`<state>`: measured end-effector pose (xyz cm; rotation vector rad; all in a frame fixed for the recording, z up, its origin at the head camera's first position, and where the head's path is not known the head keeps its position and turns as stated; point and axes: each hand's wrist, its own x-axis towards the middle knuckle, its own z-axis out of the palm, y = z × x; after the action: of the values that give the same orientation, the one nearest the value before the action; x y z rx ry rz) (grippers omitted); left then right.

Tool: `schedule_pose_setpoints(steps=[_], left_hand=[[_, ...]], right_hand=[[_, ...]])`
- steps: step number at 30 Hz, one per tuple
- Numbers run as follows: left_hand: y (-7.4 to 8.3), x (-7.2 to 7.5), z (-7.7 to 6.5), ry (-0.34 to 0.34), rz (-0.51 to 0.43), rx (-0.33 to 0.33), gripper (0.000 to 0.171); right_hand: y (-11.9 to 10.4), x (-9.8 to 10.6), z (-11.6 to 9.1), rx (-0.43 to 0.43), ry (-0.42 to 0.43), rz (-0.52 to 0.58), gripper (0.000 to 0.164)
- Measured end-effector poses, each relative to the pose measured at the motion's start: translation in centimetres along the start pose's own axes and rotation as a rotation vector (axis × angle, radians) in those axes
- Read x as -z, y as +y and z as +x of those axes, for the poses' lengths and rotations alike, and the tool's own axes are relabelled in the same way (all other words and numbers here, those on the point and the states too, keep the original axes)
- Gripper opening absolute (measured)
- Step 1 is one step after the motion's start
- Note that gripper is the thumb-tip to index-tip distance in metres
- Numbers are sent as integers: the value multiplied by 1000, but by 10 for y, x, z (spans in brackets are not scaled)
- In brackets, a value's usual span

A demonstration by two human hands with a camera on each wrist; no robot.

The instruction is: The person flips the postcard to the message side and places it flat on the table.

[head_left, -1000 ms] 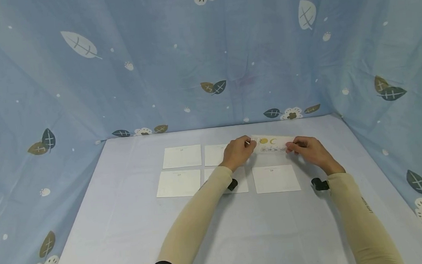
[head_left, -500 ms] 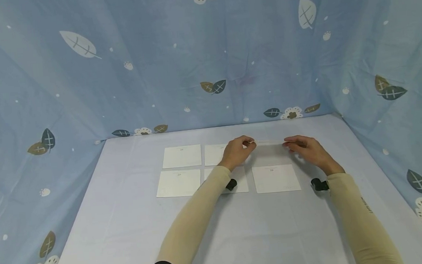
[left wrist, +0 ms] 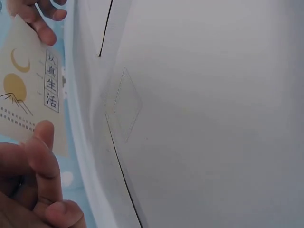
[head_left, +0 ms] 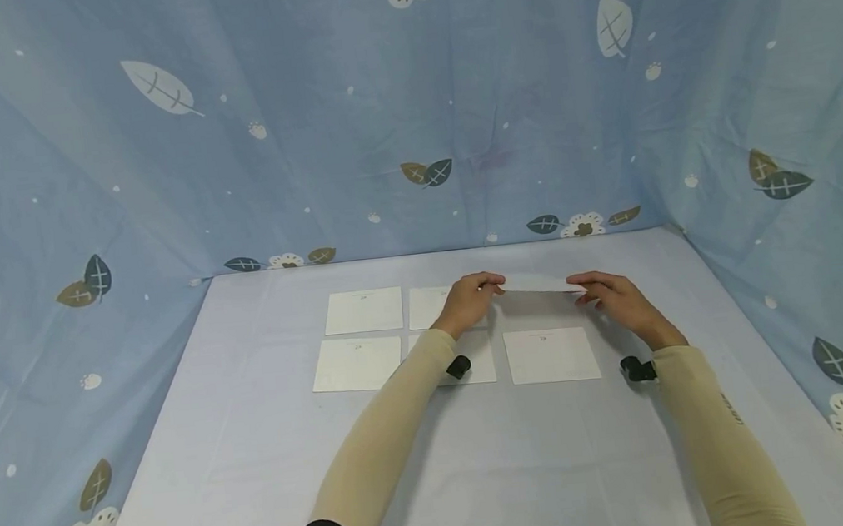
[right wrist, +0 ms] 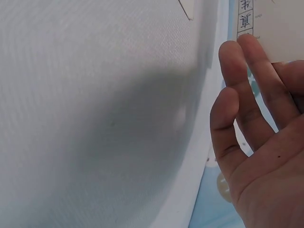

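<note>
A postcard (head_left: pixel 539 283) is held above the far part of the table, level with the back row of cards. My left hand (head_left: pixel 468 302) pinches its left end, and my right hand (head_left: pixel 621 302) pinches its right end. In the head view it shows a plain whitish face, tilted and foreshortened. Its other face appears in the left wrist view: the postcard (left wrist: pixel 35 78) has a yellow sun, a crescent, mountain lines and a column of boxed characters. Part of that lettering shows beside my right fingers (right wrist: pixel 232 61) in the right wrist view.
Several white cards lie in rows on the white-covered table (head_left: pixel 515 472): a back-left card (head_left: pixel 363 311), a front-left card (head_left: pixel 358 365), a front-right card (head_left: pixel 553 356). My left arm partly covers the middle ones. A blue patterned curtain (head_left: pixel 528 103) hangs behind and at both sides.
The postcard has turned between my hands: its printed face showed first, then it stood nearly edge-on, and now a plain face shows. My hands stay at its two ends, barely shifted.
</note>
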<state>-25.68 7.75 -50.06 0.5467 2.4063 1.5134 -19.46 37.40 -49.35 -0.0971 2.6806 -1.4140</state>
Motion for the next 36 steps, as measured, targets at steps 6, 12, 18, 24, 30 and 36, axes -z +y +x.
schedule_pose_setpoints(steps=[6,12,18,24,30,36], left_hand=[[1,3,-3,-3,-34,17,43],[1,2,-6,9,68,-10,34],[3,2,-8,-9,106,-10,40],[4,-2,-7,-8,323,-64,50],[7,-7,-6,37,500,-90,54],[9,-11,-5,40,598,-84,56]], right_hand=[[-5,0,-1,-10,-17,-6,49],[-1,-4,2,-7,17,-47,47],[0,-6,2,17,27,-107,50],[-4,-8,1,24,43,-180,53],[-5,-11,2,48,52,-234,57],[-6,-12,3,12,39,-307,56]])
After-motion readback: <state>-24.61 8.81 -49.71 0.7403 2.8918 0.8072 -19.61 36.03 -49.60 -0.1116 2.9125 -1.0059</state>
